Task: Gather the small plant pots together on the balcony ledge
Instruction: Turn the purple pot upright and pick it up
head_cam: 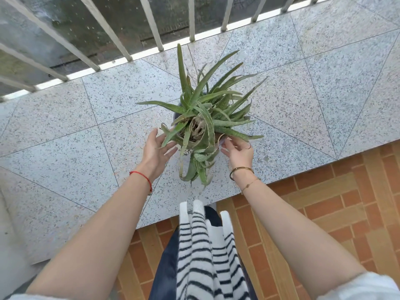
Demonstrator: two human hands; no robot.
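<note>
An aloe plant [203, 118] in a small pot stands on the speckled granite ledge [86, 137], its long green leaves hiding almost all of the pot. My left hand [157, 151] is open with fingers spread, just left of the pot and brushing the outer leaves. My right hand [239, 151] is at the pot's right side, fingertips on its pale rim under the leaves. No other pot is in view.
White metal railing bars [121, 46] run along the ledge's far edge. Orange brick floor tiles [324, 213] lie below the near edge. A striped garment [205, 245] hangs in front of my body.
</note>
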